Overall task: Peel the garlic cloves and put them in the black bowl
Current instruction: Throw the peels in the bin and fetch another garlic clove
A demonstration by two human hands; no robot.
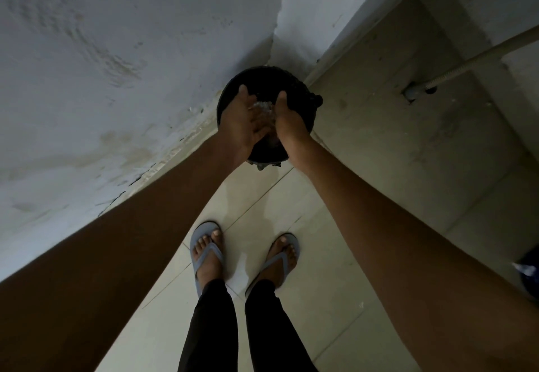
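Both hands held over black bowl (264, 80) at floor corner by wall (116, 65): left hand (242, 121) and right hand (288, 122) cupped together, water glinting between. Feet in grey flip-flops (205, 255) on tiled floor (364, 182).

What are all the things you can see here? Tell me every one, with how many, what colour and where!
black container: one, black, on the floor in the corner, under both hands
pale scraps: a small clump, whitish, cupped between the hands; too dim to say what they are
wall: one, grey-white, stained, left side
floor tiles: many, pale beige, underfoot
pipe: one, pale, upper right
blue object: one, dark blue, right edge, mostly cut off
sandals: two, grey-blue, on the feet
trousers: one pair, black, bottom centre
left hand: one, cupped over the container
right hand: one, cupped beside the left
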